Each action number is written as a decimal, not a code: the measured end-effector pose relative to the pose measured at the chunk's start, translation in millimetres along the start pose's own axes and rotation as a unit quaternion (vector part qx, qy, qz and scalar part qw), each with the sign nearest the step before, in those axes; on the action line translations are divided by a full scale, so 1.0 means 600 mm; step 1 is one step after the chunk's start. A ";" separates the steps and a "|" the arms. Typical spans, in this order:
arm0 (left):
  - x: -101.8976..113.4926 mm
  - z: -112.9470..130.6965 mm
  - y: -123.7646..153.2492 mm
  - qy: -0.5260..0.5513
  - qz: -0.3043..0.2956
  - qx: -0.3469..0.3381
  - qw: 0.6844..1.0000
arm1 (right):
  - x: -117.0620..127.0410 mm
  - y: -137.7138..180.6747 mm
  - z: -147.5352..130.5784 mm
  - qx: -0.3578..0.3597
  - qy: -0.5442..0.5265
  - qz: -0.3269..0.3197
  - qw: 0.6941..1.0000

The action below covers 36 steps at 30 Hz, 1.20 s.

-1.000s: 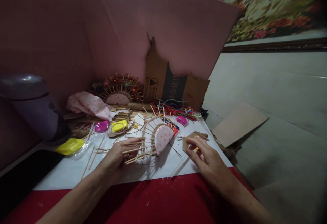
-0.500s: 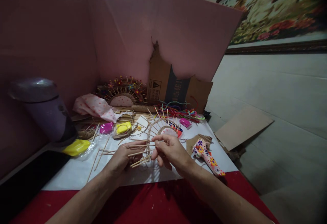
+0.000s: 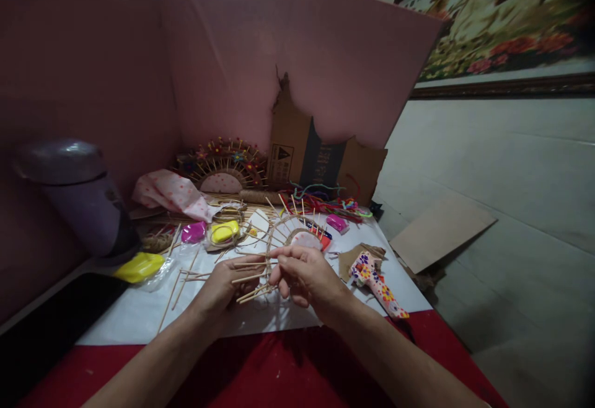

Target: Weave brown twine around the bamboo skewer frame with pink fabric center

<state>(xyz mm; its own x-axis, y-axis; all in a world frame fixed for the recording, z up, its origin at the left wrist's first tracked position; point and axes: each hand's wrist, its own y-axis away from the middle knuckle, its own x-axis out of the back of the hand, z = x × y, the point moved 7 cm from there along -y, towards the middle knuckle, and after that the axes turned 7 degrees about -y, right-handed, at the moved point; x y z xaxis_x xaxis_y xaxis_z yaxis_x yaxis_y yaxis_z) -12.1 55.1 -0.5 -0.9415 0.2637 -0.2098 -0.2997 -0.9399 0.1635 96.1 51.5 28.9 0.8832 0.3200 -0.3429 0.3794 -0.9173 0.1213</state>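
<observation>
Between my hands is a half-round craft frame (image 3: 270,239) of thin wooden sticks radiating from a pink spotted centre (image 3: 304,240), with twine along its curve. My left hand (image 3: 232,281) is closed around the stick ends on the near left side. Several bare sticks (image 3: 251,278) poke out past its fingers. My right hand (image 3: 304,276) pinches the twine-wrapped rim from the right, thumb and forefinger together; the fingertips partly cover the spot they grip. On the right lies a glue gun (image 3: 379,284) with a flower pattern, apart from both hands.
A similar decorated half-round piece (image 3: 223,172) leans at the back beside torn cardboard (image 3: 290,141). Yellow clay packs (image 3: 225,232), a magenta pack (image 3: 194,232), loose sticks (image 3: 176,290) and coloured pipe cleaners (image 3: 320,200) lie around. At the left stand a purple tumbler (image 3: 88,203) and a dark flat panel (image 3: 60,327).
My right hand has shifted slightly left along the rim, its fingertips closer to the sticks. My left hand keeps its hold, and the frame has barely moved.
</observation>
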 end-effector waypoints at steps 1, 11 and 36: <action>0.000 0.001 0.001 -0.002 0.002 0.000 1.000 | 0.001 0.000 0.002 -0.004 -0.016 -0.006 1.000; 0.001 0.006 0.001 -0.018 0.024 0.009 1.000 | 0.012 0.006 0.008 0.020 -0.059 0.024 0.998; 0.007 -0.010 -0.003 0.028 0.054 0.037 0.997 | 0.018 -0.010 -0.005 0.082 0.024 0.058 0.995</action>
<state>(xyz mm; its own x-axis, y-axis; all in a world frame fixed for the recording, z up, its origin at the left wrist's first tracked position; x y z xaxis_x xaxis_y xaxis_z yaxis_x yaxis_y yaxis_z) -14.6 56.8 -7.5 -0.9594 0.1481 -0.2399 -0.2103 -0.9427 0.2591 104.0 61.3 27.5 0.9317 0.2179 -0.2905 0.2286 -0.9735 0.0029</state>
